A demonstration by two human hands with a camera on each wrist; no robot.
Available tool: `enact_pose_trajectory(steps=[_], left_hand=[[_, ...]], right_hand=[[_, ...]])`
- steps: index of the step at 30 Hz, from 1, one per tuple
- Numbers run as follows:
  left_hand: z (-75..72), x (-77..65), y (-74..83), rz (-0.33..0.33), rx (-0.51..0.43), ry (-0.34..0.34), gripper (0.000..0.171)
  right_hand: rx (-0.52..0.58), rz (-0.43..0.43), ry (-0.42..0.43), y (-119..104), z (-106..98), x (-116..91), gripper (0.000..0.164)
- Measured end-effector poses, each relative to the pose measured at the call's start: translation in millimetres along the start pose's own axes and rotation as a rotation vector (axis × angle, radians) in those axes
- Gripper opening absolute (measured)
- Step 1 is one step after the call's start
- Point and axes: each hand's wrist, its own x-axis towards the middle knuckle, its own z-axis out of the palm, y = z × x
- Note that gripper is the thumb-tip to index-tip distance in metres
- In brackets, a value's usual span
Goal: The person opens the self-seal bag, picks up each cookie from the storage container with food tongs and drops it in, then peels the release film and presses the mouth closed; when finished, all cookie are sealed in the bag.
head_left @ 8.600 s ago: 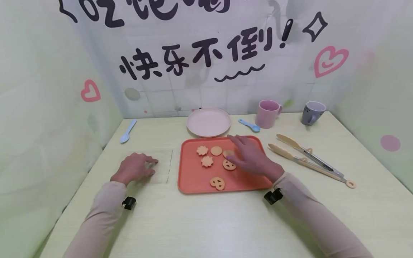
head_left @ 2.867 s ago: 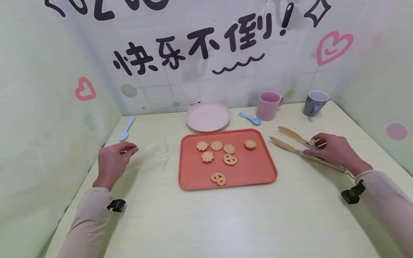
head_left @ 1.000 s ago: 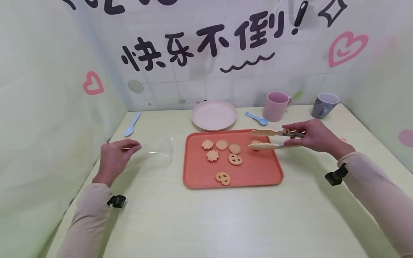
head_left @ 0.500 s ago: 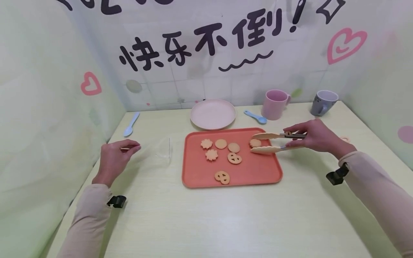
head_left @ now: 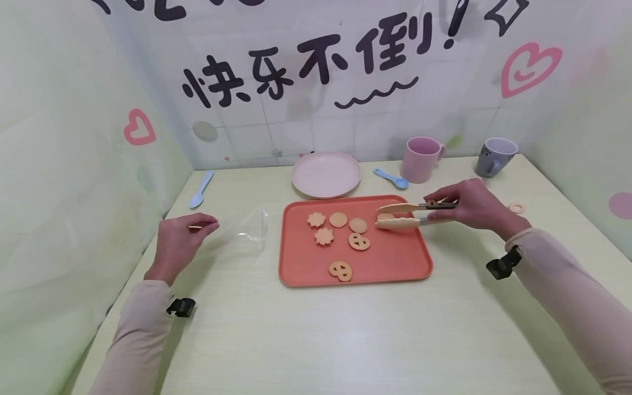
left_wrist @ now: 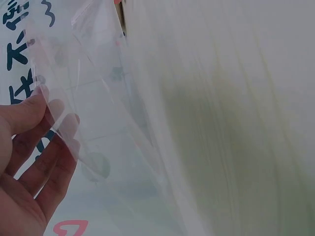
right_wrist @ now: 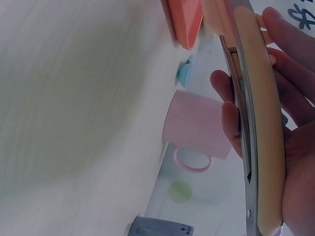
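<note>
Thumb and fingers of my left hand (head_left: 180, 241) pinch the edge of a clear plastic bag (head_left: 252, 225) left of the tray; the left wrist view shows the see-through film (left_wrist: 118, 113) stretching away from the fingertips. My right hand (head_left: 476, 206) grips a pair of tongs (right_wrist: 263, 108) with beige tips and metal arms. Those tips reach over the right part of the orange tray (head_left: 390, 266), one on either side of a cookie (head_left: 385, 217) that they partly hide. Other cookies lie on the tray: flower-shaped cookies (head_left: 324, 237), plain round ones (head_left: 338, 220) and pretzel-shaped ones (head_left: 340, 271).
A pink plate (head_left: 326, 174) stands behind the tray. Farther right are a blue spoon (head_left: 392, 179), a pink mug (head_left: 418, 160) and a grey-blue mug (head_left: 494, 159). Another pale blue spoon (head_left: 199, 190) lies at the table's back left, near the side wall.
My left hand has lifted the bag's edge off the table. The right hand left the tray, took up the tongs and brought their tips around the right-hand cookie, recently drawing them closer together.
</note>
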Motion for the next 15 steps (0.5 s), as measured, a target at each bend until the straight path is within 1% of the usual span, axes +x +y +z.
enact_pose_trajectory(steps=[5, 8, 15], left_hand=[[1.5, 0.4, 1.5, 0.016, -0.005, -0.003, 0.012], [2.1, 0.4, 2.5, 0.025, -0.001, 0.0, 0.012], [3.7, 2.0, 4.3, 0.057, 0.012, 0.014, 0.01]], right_hand=[[0.038, 0.012, 0.007, -9.1, 2.8, 8.2, 0.036], [0.058, 0.005, 0.002, -15.8, 5.5, 15.5, 0.036], [0.13, -0.007, -0.015, -32.8, 19.8, 36.5, 0.035]])
